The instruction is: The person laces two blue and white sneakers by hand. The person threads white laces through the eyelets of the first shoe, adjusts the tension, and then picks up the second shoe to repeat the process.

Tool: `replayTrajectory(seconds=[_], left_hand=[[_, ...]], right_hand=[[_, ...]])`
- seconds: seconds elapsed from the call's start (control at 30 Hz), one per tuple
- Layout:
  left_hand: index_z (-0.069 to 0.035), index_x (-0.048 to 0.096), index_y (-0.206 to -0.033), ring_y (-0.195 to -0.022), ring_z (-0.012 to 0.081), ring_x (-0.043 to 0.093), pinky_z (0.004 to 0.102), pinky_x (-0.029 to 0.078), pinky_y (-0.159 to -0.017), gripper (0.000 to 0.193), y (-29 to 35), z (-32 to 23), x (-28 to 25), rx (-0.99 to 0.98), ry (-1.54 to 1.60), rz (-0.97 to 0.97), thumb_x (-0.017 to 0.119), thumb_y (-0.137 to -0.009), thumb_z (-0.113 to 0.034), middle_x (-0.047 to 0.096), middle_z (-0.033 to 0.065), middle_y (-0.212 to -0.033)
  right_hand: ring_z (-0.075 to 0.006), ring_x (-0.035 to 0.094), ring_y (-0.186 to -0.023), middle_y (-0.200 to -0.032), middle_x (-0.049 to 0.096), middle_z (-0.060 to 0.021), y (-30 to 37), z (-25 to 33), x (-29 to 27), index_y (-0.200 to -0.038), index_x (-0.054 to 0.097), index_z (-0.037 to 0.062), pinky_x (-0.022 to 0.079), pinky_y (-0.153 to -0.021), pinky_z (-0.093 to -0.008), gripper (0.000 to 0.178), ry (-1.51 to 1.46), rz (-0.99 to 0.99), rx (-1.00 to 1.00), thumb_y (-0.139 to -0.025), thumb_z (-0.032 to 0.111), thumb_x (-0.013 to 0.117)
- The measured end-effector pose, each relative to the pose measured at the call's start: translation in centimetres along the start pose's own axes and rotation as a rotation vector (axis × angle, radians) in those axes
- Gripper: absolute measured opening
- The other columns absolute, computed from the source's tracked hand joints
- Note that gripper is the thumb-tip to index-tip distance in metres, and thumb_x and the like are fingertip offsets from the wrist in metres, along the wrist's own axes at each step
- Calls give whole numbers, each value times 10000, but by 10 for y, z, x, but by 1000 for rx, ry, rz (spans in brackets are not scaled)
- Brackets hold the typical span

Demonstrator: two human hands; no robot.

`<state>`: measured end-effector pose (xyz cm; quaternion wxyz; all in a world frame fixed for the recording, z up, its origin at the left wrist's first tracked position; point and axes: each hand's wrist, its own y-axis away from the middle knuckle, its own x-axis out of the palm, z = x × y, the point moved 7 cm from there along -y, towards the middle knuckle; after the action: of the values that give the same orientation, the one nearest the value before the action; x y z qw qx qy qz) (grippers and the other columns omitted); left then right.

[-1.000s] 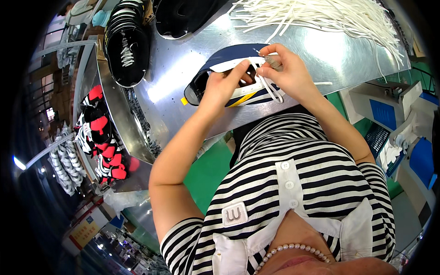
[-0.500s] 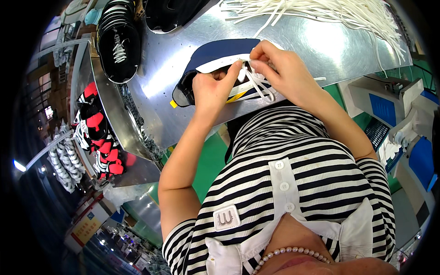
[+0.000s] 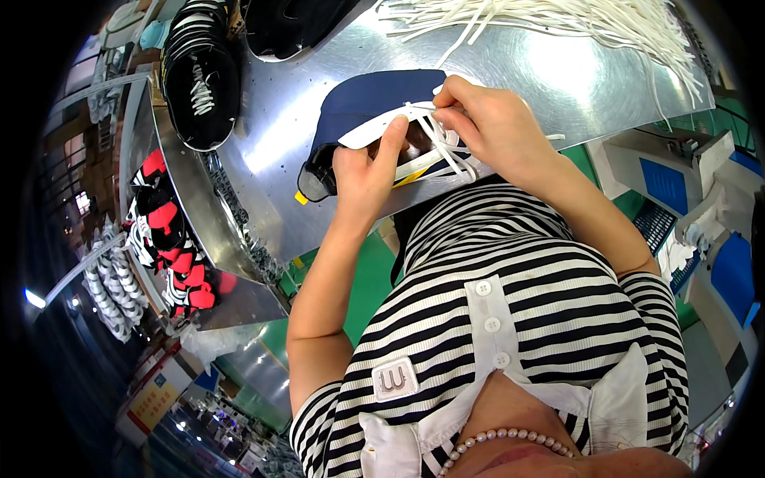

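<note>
Navy shoe upper (image 3: 362, 99) runs left-right, heel leftward; left hand (image 3: 365, 171) grips its edge, right hand (image 3: 504, 131) pinches white lace (image 3: 447, 150).

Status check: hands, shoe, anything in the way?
Left hand gripping navy shoe. Right hand pinched at shoe's upper edge, exact hold unclear. White lace loops across opening; nothing visibly blocking.

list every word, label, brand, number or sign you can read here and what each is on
Square pale patch on the striped shirt: one grey letter-like mark, not copied here.
Yellow sign at lower left: reddish lettering, too small and blurred to read.
Navy shoe upper: no lettering I can make out.
</note>
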<state>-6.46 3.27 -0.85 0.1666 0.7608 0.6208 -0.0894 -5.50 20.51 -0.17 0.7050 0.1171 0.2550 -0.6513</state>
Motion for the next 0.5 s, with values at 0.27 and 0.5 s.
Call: replayTrajectory(seconds=[0.27,0.5], left_hand=[[-12,695,-995,-607,39,483,204,375,-543,212,7,1,-3,71,50,50,575,-976,-186,699,25,-834],[14,692,-874,-690,84,568,229,441,-628,185,10,2,3,-62,133,82,579,-965,-100,662,15,-778]], right_hand=[[-311,637,-653,-705,648,-107,1,10,-2,-898,602,61,479,-581,-413,129,-1,33,-64,-900,187,628],[-326,642,-668,-702,648,-117,-6,15,3,-876,594,55,482,-587,-425,104,117,139,-123,-874,154,629]])
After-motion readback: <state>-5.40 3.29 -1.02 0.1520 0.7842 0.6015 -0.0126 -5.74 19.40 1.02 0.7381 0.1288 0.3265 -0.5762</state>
